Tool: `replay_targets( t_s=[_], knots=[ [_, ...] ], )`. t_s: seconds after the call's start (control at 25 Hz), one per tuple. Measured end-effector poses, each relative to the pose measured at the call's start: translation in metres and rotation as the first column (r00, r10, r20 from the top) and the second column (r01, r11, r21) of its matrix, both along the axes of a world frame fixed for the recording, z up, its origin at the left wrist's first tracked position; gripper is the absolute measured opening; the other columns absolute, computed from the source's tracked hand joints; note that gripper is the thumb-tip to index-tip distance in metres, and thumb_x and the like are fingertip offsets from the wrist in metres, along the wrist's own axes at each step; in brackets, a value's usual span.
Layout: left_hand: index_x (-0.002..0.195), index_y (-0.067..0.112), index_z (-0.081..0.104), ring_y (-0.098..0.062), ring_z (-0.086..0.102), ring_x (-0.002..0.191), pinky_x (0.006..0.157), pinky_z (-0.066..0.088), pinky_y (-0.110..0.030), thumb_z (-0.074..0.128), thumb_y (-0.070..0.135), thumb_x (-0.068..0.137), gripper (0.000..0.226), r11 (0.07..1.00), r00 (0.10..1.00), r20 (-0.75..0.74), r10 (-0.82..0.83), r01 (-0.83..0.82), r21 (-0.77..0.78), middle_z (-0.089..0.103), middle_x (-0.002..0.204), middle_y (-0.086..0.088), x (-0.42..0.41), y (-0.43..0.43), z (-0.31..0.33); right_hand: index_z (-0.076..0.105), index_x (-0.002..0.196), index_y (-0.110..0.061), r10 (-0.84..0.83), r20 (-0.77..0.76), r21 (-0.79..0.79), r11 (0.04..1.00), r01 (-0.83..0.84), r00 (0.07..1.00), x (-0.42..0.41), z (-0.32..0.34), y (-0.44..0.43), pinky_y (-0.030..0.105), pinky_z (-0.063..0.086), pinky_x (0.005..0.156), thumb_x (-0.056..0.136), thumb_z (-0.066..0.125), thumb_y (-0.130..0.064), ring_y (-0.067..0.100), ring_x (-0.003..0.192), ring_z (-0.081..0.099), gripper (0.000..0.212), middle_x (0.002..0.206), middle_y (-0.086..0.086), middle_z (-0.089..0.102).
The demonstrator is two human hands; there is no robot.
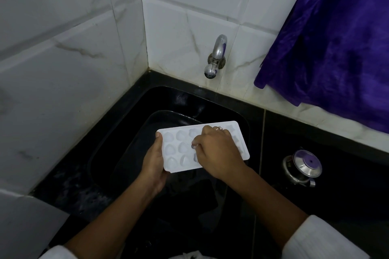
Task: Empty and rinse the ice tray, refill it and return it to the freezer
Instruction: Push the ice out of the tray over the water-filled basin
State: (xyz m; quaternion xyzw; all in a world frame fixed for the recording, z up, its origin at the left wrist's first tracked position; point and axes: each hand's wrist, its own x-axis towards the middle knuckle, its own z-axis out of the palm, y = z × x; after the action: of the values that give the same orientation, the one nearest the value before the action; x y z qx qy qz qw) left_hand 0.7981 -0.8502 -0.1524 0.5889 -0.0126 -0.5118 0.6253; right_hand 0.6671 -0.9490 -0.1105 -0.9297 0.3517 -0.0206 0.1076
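Ice tray (179, 143) lies left-right (face up).

White ice tray (181, 149), plain white all over, pale against a deep black sink (147, 101). The surface (347, 191) is glossy black too. White wall tiles (189, 17) carry faint grey-brown marble veins. A vivid purple cloth (336, 48) with darker mottled patches. The tap (217, 52) is silver, the steel pot (303, 167) silver with a purple tint on its lid. The sleeves (324, 239) are white.
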Motion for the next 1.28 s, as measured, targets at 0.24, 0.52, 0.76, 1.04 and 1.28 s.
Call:
replay_targets(
  t_s=[0.24,0.52,0.76,1.04,1.28],
  knots=[
    [0.123,0.015,0.072,-0.029,0.079,0.099,0.082,0.06,-0.042,0.036,0.06,0.107,0.06,1.0,1.0,-0.01,0.009,-0.009,-0.005,0.081,0.111,-0.011,0.0006,0.0033,-0.0021,0.078,0.106,-0.023,-0.007,0.006,-0.002,1.0,0.007,1.0,0.0018,-0.0026,0.0071,0.04,0.039,0.099,0.097,0.027,-0.037,0.02,0.096,0.058,0.054,0.102,-0.002,0.062],
    [0.121,0.017,0.073,-0.026,0.08,0.093,0.073,0.06,-0.038,0.036,0.06,0.107,0.059,1.0,1.0,-0.015,0.014,-0.014,-0.007,0.081,0.11,-0.01,0.0001,0.0039,-0.0026,0.077,0.111,-0.026,-0.012,-0.014,0.008,1.0,0.012,1.0,0.0006,-0.002,0.0067,0.041,0.038,0.102,0.1,0.042,-0.028,0.02,0.099,0.058,0.037,0.106,-0.002,0.064],
    [0.125,0.016,0.071,-0.028,0.079,0.099,0.074,0.062,-0.038,0.034,0.061,0.107,0.061,1.0,1.0,-0.004,0.002,-0.002,-0.008,0.08,0.115,-0.012,-0.0004,0.0042,-0.0018,0.077,0.11,-0.025,0.004,0.004,0.0,1.0,-0.004,1.0,-0.0016,-0.0017,0.0107,0.041,0.038,0.102,0.099,0.044,-0.026,0.02,0.099,0.058,0.035,0.106,-0.002,0.063],
    [0.127,0.015,0.071,-0.028,0.079,0.099,0.074,0.062,-0.037,0.035,0.061,0.107,0.062,1.0,1.0,-0.004,-0.011,0.011,-0.019,0.08,0.113,-0.011,0.0,0.0025,-0.0016,0.078,0.106,-0.024,-0.002,0.025,0.001,1.0,0.002,1.0,-0.0067,-0.0038,0.0088,0.041,0.04,0.097,0.093,0.042,-0.025,0.021,0.093,0.058,0.038,0.1,-0.001,0.061],
    [0.122,0.016,0.072,-0.024,0.08,0.091,0.067,0.062,-0.034,0.034,0.059,0.108,0.059,1.0,1.0,0.002,-0.008,0.008,-0.012,0.082,0.107,-0.009,-0.0023,0.003,-0.0037,0.076,0.117,-0.029,0.013,-0.018,0.005,1.0,-0.013,1.0,-0.0069,-0.0019,0.0073,0.039,0.037,0.101,0.1,0.045,-0.024,0.022,0.102,0.058,0.035,0.11,0.0,0.063]
  ],
)
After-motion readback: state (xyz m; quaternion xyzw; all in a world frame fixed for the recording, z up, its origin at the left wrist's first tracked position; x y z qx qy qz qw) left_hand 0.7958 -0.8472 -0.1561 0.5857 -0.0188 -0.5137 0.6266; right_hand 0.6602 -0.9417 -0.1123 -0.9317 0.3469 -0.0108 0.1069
